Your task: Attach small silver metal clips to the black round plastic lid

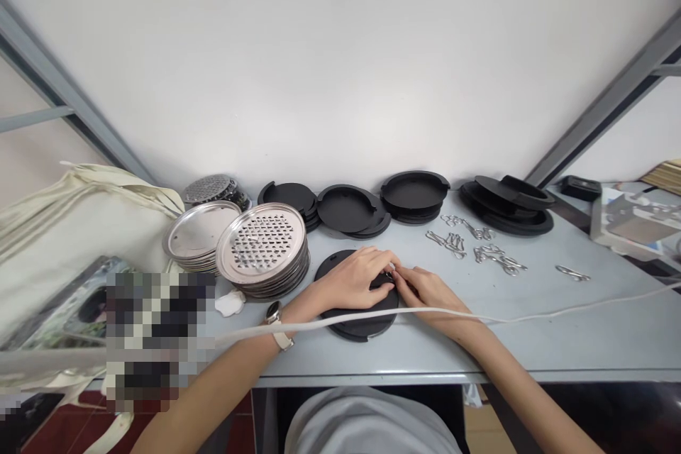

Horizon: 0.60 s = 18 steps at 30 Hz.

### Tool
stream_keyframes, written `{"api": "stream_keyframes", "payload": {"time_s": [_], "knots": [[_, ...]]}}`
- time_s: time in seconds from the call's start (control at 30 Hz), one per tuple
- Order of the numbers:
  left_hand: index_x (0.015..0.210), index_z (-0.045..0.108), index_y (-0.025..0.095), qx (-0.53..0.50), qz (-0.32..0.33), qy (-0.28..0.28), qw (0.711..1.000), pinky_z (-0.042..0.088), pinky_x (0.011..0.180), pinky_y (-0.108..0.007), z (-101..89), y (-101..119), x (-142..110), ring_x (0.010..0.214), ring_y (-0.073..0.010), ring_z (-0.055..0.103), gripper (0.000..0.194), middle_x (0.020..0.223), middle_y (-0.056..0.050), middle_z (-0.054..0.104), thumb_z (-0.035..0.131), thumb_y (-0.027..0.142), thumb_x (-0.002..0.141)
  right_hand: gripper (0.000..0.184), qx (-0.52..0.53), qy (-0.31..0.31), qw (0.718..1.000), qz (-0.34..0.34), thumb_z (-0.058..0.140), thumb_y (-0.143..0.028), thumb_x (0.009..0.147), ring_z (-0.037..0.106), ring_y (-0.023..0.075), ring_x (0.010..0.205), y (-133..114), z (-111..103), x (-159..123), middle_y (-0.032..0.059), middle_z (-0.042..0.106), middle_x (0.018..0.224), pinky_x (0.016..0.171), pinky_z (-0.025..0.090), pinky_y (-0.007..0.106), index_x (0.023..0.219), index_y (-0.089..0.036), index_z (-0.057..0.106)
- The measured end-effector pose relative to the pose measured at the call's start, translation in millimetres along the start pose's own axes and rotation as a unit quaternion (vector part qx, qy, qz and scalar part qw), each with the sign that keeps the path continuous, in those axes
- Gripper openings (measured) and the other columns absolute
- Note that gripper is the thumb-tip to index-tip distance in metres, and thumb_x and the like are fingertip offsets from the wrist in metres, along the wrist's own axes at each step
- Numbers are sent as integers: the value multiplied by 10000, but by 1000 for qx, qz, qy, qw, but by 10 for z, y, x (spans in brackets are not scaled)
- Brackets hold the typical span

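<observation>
A black round plastic disc (351,326) with a raised rim lies flat on the table in front of me. My left hand (359,278) rests over it, with the fingers curled at its right edge and the thumb bent in towards them. Touching the same edge from the right, my right hand (428,292) pinches a small metal clip (390,274), mostly hidden by my fingertips. Loose metal clips (494,256) of bent wire lie in small groups to the right of the disc.
Grater plates (266,245) and plain metal lids (201,230) stand stacked at left. Black discs and shallow round trays (415,191) line the wall. A white cable (330,320) crosses in front of my forearms. A cloth bag (47,241) stands left, a white container (633,220) right.
</observation>
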State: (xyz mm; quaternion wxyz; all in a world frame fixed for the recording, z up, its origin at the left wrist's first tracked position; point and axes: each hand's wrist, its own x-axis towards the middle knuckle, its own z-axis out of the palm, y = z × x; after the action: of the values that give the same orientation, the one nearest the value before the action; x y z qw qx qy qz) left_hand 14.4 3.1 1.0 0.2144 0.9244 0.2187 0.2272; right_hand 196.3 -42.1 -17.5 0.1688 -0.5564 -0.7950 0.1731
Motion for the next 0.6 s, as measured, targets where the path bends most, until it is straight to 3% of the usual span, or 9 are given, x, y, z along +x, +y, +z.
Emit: {"api": "stream_keyframes", "payload": {"time_s": [0.6], "knots": [[1068, 463, 177, 1, 5, -3, 1000, 390, 922, -322, 1, -6, 1, 982, -188, 539, 276, 1036, -57, 588, 509, 124, 801, 390, 10, -2, 1000, 6, 284, -346, 950, 582, 167, 621, 25, 4, -6, 63, 632, 722, 612, 414, 252, 1034, -179, 627]]}}
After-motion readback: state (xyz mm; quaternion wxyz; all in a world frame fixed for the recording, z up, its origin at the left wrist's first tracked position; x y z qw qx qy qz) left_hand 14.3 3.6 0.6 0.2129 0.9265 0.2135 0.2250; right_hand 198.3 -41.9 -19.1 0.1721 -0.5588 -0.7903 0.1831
